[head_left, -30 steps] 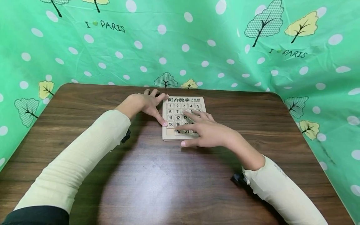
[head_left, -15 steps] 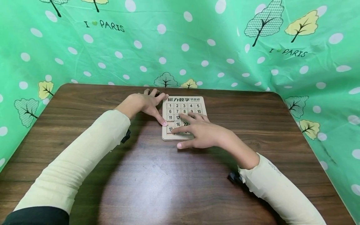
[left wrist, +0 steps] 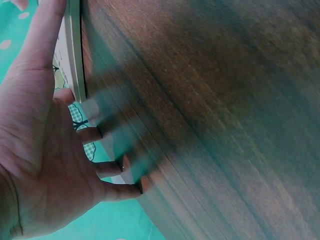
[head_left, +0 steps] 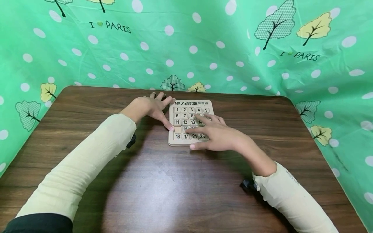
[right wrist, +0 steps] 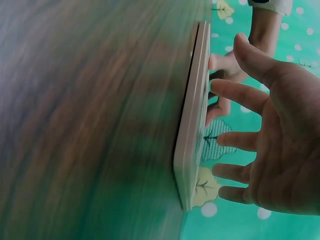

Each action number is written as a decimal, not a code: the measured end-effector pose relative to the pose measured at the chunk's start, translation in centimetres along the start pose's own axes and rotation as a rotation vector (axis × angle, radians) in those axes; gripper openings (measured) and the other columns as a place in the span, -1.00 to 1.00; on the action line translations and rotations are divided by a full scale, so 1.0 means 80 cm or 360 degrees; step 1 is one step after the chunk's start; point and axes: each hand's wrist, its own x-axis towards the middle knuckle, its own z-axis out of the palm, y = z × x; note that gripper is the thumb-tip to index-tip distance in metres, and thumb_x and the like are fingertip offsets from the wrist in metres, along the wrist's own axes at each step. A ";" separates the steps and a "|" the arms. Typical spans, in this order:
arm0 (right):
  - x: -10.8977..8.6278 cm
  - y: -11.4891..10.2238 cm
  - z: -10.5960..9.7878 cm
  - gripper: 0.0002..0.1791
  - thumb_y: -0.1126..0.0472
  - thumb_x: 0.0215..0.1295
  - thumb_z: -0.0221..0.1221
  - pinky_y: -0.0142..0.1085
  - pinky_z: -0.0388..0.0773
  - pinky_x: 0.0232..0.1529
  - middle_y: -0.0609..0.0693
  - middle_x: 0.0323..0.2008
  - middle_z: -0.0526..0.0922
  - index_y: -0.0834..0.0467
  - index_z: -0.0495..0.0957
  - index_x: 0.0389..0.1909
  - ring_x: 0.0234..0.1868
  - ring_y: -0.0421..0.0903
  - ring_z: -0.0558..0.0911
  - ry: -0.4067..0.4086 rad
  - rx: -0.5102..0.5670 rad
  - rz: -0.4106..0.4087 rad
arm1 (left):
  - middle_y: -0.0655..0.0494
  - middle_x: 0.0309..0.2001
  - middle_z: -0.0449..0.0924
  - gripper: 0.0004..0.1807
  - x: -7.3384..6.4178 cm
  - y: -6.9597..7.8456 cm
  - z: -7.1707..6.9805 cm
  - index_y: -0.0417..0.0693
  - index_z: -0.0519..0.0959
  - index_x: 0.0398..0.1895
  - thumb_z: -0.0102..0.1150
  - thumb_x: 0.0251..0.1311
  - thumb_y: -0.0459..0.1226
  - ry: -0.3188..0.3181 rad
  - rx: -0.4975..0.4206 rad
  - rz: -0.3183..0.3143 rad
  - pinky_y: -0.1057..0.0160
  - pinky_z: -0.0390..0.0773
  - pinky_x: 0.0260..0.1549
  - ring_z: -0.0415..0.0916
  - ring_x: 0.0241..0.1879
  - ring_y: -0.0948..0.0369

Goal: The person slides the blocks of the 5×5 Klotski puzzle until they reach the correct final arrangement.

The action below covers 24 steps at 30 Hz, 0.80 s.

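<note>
A pale wooden number slide puzzle (head_left: 171,139) lies flat on the table, its numbered tiles in rows under a printed title. Tile 18 (head_left: 177,136) sits in the bottom left corner of the grid, with a vacant slot directly above it. My left hand (head_left: 151,108) is spread at the puzzle's left side, thumb at the left edge and forefinger at the upper left corner. Over the puzzle's lower right stretches my right hand (head_left: 218,136), fingers extended. Its index fingertip is at tile 16 (head_left: 185,128), and it hides several tiles on the right.
The dark wood-grain table (head_left: 163,187) extends around the puzzle. Behind and beside it hangs a green curtain (head_left: 186,42) with white dots and printed trees. Pale sleeves cover both forearms, with a dark strap at each wrist.
Tile 18 has slid down into the bottom left corner, leaving the slot above it vacant. My right hand moved left and down, then back right. The left hand stayed in place.
</note>
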 end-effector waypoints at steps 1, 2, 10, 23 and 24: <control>0.000 0.003 0.000 -0.26 -0.42 0.51 0.30 0.55 -0.15 0.75 0.17 0.88 -0.06 -0.35 0.52 0.63 0.86 0.45 -0.09 0.0007 0.0001 0.0016 | -0.27 0.88 -0.52 0.61 0.000 0.001 0.000 0.39 -0.35 0.90 0.44 0.00 0.64 -0.0003 -0.0002 -0.0004 -0.64 -0.04 0.67 -0.47 0.81 -0.50; 0.001 0.005 0.000 -0.27 -0.42 0.51 0.30 0.55 -0.15 0.74 0.18 0.88 -0.06 -0.34 0.53 0.63 0.85 0.45 -0.08 0.0013 0.0002 0.0023 | -0.27 0.88 -0.52 0.61 0.000 0.001 -0.001 0.39 -0.35 0.90 0.44 0.00 0.63 -0.0004 -0.0002 -0.0006 -0.64 -0.04 0.67 -0.47 0.82 -0.50; 0.008 0.001 0.001 -0.25 -0.46 0.51 0.29 0.55 -0.18 0.75 0.14 0.89 -0.07 -0.38 0.50 0.64 0.87 0.42 -0.11 -0.0022 0.0003 0.0041 | -0.29 0.88 -0.47 0.61 -0.001 0.003 -0.002 0.36 -0.34 0.90 0.43 0.00 0.65 -0.0002 0.0007 0.0006 -0.65 -0.02 0.66 -0.44 0.81 -0.52; 0.015 -0.014 0.006 -0.17 -0.50 0.52 0.24 0.57 -0.18 0.74 0.12 0.89 -0.10 -0.41 0.37 0.72 0.87 0.40 -0.13 -0.0060 0.0022 -0.0009 | -0.27 0.88 -0.43 0.61 0.001 0.001 -0.002 0.36 -0.33 0.90 0.44 0.00 0.64 0.0005 0.0030 0.0005 -0.66 0.02 0.65 -0.41 0.81 -0.52; 0.013 -0.014 0.005 -0.18 -0.49 0.52 0.25 0.58 -0.18 0.73 0.13 0.89 -0.10 -0.41 0.38 0.71 0.87 0.40 -0.13 -0.0047 0.0029 -0.0017 | -0.26 0.88 -0.43 0.61 0.001 0.001 -0.002 0.36 -0.33 0.90 0.43 -0.01 0.65 0.0008 0.0033 0.0005 -0.65 0.03 0.65 -0.41 0.81 -0.52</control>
